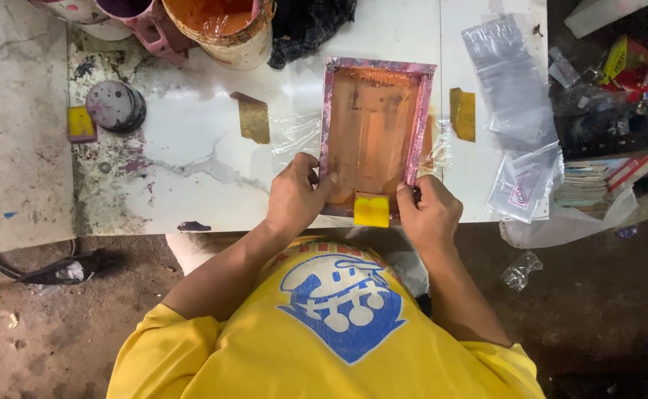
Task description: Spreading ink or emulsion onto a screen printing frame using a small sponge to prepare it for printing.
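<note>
At the near edge of the table (191, 155), the person in a yellow shirt (324, 332) has both hands on a small wooden-framed screen (375, 133) stained orange and pink. The left hand (294, 196) is curled around the frame's near left corner, thumb on top and fingers pressing the wood. The right hand (429, 210) grips the near right corner in the same way, fingers closed on the frame. Between the two hands, a small yellow block (372, 210) rests against the frame's near side, touching it; I cannot tell whether either hand holds it.

The screen lies flat on the white table, on top of a sheet of clear plastic (294, 133) that sticks out on its left and right sides. Just left of the frame lies a brownish strip of tape (254, 118), and just right of it a yellow strip (463, 114).

Further right, clear plastic bags (516, 111) lie scattered across the table, some hanging past its edge. Well to the left, a round grey lid (115, 106) sits beside a small yellow piece (81, 123) on a paint-stained patch of the surface.

At the far edge stand a bucket of orange paint (224, 26) and, beside it, a pink cup (143, 22), with a dark checked cloth (310, 22) just right of the bucket.
</note>
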